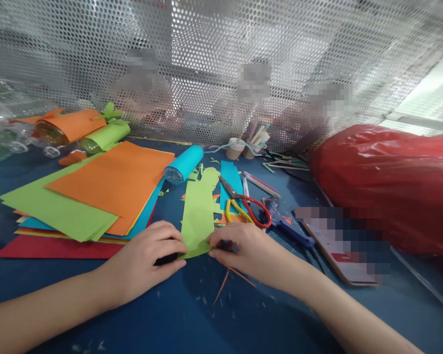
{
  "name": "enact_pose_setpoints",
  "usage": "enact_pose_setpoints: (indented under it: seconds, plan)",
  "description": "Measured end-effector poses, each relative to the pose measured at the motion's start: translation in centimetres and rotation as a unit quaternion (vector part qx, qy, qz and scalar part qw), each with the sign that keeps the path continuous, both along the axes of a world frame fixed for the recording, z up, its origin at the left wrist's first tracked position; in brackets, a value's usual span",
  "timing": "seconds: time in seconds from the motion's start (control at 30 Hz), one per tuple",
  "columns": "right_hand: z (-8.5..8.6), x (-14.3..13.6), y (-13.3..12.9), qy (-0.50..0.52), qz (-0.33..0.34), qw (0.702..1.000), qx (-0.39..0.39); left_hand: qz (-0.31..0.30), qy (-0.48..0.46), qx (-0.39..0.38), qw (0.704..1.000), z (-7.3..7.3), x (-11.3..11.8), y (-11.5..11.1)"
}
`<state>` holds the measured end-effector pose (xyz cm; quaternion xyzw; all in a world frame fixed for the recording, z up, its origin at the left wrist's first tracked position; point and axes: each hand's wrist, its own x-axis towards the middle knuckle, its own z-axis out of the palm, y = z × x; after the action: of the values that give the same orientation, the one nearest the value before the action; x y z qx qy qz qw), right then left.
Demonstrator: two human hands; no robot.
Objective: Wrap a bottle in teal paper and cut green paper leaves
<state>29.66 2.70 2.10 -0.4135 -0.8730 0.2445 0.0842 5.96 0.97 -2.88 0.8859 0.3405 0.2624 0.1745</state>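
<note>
A light green paper strip (198, 211), cut to a rounded tab at its far end, lies lengthwise in front of me. My left hand (151, 255) has its curved fingers and thumb at the strip's near left corner. At the near right corner, my right hand (243, 246) pinches the edge between thumb and fingers. Beyond the right hand are scissors (243, 199) with red and yellow handles, lying partly over a blue paper piece (229, 172). A bottle wrapped in blue paper (186, 163) rests beyond the strip's left side.
Stacked coloured sheets (114, 182) lie left, with orange (79, 127) and green (109, 135) wrapped bottles behind. A blue glue gun (291, 228), a phone (339, 250) and a red plastic bag (387, 182) are right. Pen cups (236, 149) stand before a perforated metal screen (203, 54).
</note>
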Motion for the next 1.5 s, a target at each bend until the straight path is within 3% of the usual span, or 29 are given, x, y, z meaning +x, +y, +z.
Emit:
enact_pose_setpoints:
  seconds: [0.13, 0.37, 0.67, 1.1, 1.33, 1.5]
  plan:
    - [-0.2, 0.0, 0.1, 0.016, 0.016, 1.000, 0.016, 0.013, -0.030, -0.011, 0.999, -0.1, 0.2, 0.2]
    - [-1.2, -0.7, 0.1, 0.001, -0.097, 0.995, 0.006, 0.091, 0.009, -0.034, 0.995, -0.2, 0.9, 0.6]
    - [-1.9, -1.1, -0.1, -0.028, -0.121, 0.991, 0.041, 0.159, 0.008, -0.040, 0.986, -0.7, 1.3, 1.2]
    - [-1.6, -1.1, 0.1, -0.029, -0.118, 0.992, 0.029, 0.159, 0.006, -0.028, 0.987, -0.9, 1.2, 1.1]
    - [-0.3, 0.0, 0.2, 0.008, -0.039, 0.999, -0.036, 0.106, 0.015, -0.042, 0.993, -0.1, 0.9, 0.5]
    - [0.1, 0.2, -0.3, -0.001, 0.003, 0.999, -0.036, 0.078, 0.034, -0.047, 0.995, 0.2, 0.8, 0.4]
